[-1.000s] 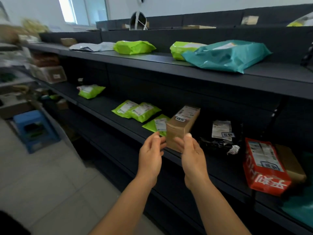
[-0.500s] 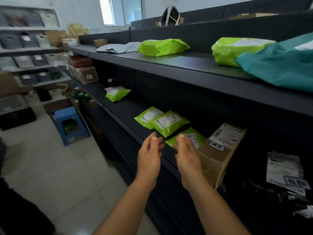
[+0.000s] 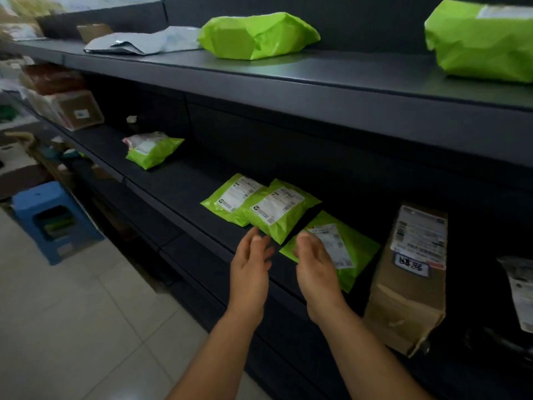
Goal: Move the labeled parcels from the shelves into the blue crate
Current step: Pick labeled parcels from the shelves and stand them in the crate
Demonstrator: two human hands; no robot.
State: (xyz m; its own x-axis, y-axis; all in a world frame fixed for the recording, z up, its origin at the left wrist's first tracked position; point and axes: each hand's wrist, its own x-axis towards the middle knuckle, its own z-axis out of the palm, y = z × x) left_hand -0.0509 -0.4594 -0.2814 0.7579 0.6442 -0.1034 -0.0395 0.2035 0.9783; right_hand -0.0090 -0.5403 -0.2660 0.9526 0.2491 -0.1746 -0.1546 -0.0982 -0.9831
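Observation:
Three flat green labelled parcels lie on the middle shelf [image 3: 184,186]: a left one [image 3: 230,199], a middle one [image 3: 278,210] and a right one [image 3: 343,248]. My left hand [image 3: 249,269] hovers open at the shelf edge just below the middle parcel. My right hand [image 3: 315,268] is open over the near corner of the right parcel, holding nothing. A brown labelled cardboard box [image 3: 409,278] rests on the shelf to the right of my hands. No blue crate is in view.
Another small green parcel [image 3: 151,150] lies further left on the middle shelf. The top shelf carries two bulky green bags [image 3: 256,34] [image 3: 481,39] and a grey mailer [image 3: 144,41]. A blue plastic stool [image 3: 49,217] stands on the tiled floor at the left.
The brown box that both hands held a second ago now rests on the shelf at the right. Both hands have let go and moved left toward the flat green parcels.

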